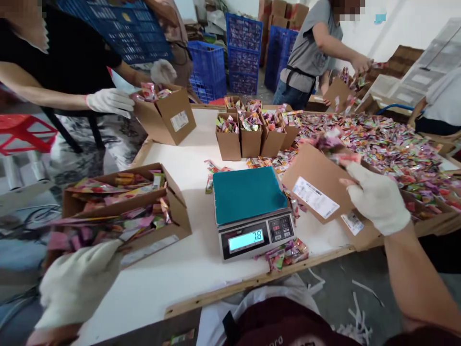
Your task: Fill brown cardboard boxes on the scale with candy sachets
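My left hand (77, 283), in a white glove, grips the near corner of a cardboard box full of candy packets (126, 216) at the table's left edge. My right hand (376, 197), also gloved, holds the rim of a tilted cardboard box with a white label (317, 185), next to the heap of colourful candy packets (389, 144). Between the two boxes stands a digital scale with a teal platform (250, 209), nothing on it, its display reading 7.8.
Several filled small boxes (250, 132) stand in a row at the table's middle. A person in black with white gloves holds a box (167, 115) at the far left. Another person in grey (313, 48) works at the far right. Blue crates (245, 53) are stacked behind.
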A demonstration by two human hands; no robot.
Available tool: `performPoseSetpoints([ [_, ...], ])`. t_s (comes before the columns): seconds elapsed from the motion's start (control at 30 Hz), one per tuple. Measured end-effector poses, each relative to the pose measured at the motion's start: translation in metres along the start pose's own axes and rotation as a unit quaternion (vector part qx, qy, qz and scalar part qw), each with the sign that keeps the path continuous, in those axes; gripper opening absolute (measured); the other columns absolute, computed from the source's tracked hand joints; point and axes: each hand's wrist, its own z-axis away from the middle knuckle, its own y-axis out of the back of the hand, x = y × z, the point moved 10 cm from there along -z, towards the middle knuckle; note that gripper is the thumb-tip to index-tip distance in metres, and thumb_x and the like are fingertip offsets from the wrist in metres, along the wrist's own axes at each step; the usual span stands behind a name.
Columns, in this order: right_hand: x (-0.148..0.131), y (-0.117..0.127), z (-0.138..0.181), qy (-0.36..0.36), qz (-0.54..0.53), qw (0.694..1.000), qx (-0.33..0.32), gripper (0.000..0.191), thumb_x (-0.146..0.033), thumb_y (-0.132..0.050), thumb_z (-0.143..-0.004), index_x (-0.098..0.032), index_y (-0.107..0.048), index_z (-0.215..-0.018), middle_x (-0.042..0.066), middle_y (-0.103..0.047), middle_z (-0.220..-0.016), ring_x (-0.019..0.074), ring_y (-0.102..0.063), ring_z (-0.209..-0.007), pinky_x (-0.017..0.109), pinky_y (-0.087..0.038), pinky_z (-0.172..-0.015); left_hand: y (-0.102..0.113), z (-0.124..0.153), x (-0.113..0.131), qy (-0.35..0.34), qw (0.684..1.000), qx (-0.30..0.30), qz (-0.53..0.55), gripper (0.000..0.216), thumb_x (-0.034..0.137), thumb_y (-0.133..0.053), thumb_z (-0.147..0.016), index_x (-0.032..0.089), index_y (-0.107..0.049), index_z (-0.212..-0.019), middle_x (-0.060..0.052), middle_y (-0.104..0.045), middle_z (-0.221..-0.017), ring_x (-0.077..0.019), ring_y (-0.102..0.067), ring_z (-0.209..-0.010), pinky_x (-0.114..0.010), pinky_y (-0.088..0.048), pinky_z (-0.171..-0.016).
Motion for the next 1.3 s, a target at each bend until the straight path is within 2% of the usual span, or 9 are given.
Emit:
performPoseSetpoints([
  [0.13,-0.061,-0.006,-0.041,0.104,-0.132,0.982,0.081,0.029,-0.024,-0.06,-0.096,-0.017,-0.078,-0.118,0.009,-0.081,-0.101,0.0238,-0.074,-0.084,0.035,-0.057,-0.078,-0.035,-0.046,-0.006,-0.029,0.992,-0.028,-0.124,0.037,0.043,-0.038,-0.083,0.021,-0.068,-0.078,-0.004,-0.069,-0.064,-0.0203,-0.056,-0.063,-0.027,-0.03,-0.066],
  [0.3,-0.146,-0.088,-0.065,0.211,-0.245,0.945,-0.046,0.031,-0.01,-0.056,-0.094,-0.019,-0.078,-0.115,0.007,-0.08,-0.099,0.0204,-0.072,-0.087,0.034,-0.056,-0.082,-0.063,-0.084,-0.018,-0.025,0.981,-0.072,-0.18,0.038,0.037,-0.04,-0.083,0.016,-0.071,-0.082,-0.008,-0.069,-0.068,-0.0199,-0.053,-0.064,-0.03,-0.036,-0.07],
  [0.37,-0.162,-0.097,-0.064,0.237,-0.255,0.936,-0.061,0.03,-0.01,-0.057,-0.094,-0.019,-0.077,-0.113,0.008,-0.079,-0.099,0.0227,-0.071,-0.089,0.038,-0.056,-0.084,-0.055,-0.083,-0.007,-0.037,0.982,-0.019,-0.182,0.037,0.039,-0.045,-0.082,0.014,-0.072,-0.087,-0.011,-0.074,-0.084,-0.0227,-0.06,-0.077,-0.036,-0.044,-0.08],
  [0.53,-0.139,-0.051,-0.054,0.228,-0.324,0.917,0.039,0.036,-0.026,-0.065,-0.096,-0.019,-0.067,-0.132,0.013,-0.07,-0.123,0.0277,-0.065,-0.116,0.045,-0.055,-0.101,-0.011,-0.026,0.038,-0.059,0.981,0.159,-0.09,0.049,0.047,-0.06,-0.087,0.012,-0.067,-0.121,-0.02,-0.065,-0.138,-0.0353,-0.057,-0.13,-0.057,-0.042,-0.111],
  [0.67,-0.074,-0.034,-0.054,0.103,-0.39,0.909,0.1,0.049,-0.035,-0.068,-0.095,-0.024,-0.058,-0.141,0.012,-0.066,-0.128,0.027,-0.065,-0.117,0.048,-0.055,-0.104,-0.035,0.05,0.061,-0.011,0.994,0.095,0.047,0.051,0.051,-0.063,-0.092,0.015,-0.063,-0.129,-0.019,-0.062,-0.143,-0.0332,-0.059,-0.133,-0.05,-0.047,-0.112],
  [0.8,-0.046,-0.053,-0.065,0.033,-0.455,0.888,0.056,0.055,-0.042,-0.07,-0.092,-0.027,-0.052,-0.142,0.009,-0.064,-0.126,0.0202,-0.069,-0.1,0.041,-0.06,-0.09,-0.104,0.129,0.079,0.082,0.988,-0.052,0.122,0.044,0.048,-0.057,-0.096,0.017,-0.064,-0.127,-0.019,-0.06,-0.146,-0.0328,-0.062,-0.131,-0.047,-0.054,-0.106],
  [0.93,-0.066,-0.053,-0.086,0.039,-0.484,0.874,0.022,0.051,-0.036,-0.071,-0.092,-0.025,-0.051,-0.138,0.008,-0.062,-0.122,0.0143,-0.066,-0.089,0.031,-0.06,-0.079,-0.141,0.163,0.091,0.122,0.981,-0.128,0.086,0.036,0.042,-0.055,-0.097,0.019,-0.067,-0.121,-0.017,-0.061,-0.146,-0.035,-0.06,-0.132,-0.05,-0.053,-0.105],
  [1.13,-0.12,-0.052,-0.119,0.084,-0.446,0.89,-0.045,0.046,-0.031,-0.066,-0.096,-0.021,-0.052,-0.137,0.008,-0.06,-0.117,0.0115,-0.058,-0.079,0.03,-0.057,-0.074,-0.138,0.159,0.09,0.145,0.978,-0.132,0.069,0.043,0.046,-0.052,-0.099,0.018,-0.067,-0.128,-0.016,-0.058,-0.15,-0.0354,-0.062,-0.129,-0.048,-0.055,-0.102],
  [1.3,-0.168,-0.097,-0.124,0.143,-0.31,0.917,-0.207,0.042,-0.033,-0.072,-0.089,-0.018,-0.063,-0.127,0.009,-0.067,-0.108,0.0177,-0.059,-0.083,0.035,-0.053,-0.079,-0.138,0.161,0.09,0.148,0.977,-0.137,0.071,0.043,0.047,-0.05,-0.1,0.019,-0.068,-0.126,-0.015,-0.059,-0.149,-0.0347,-0.062,-0.129,-0.046,-0.054,-0.102],
])
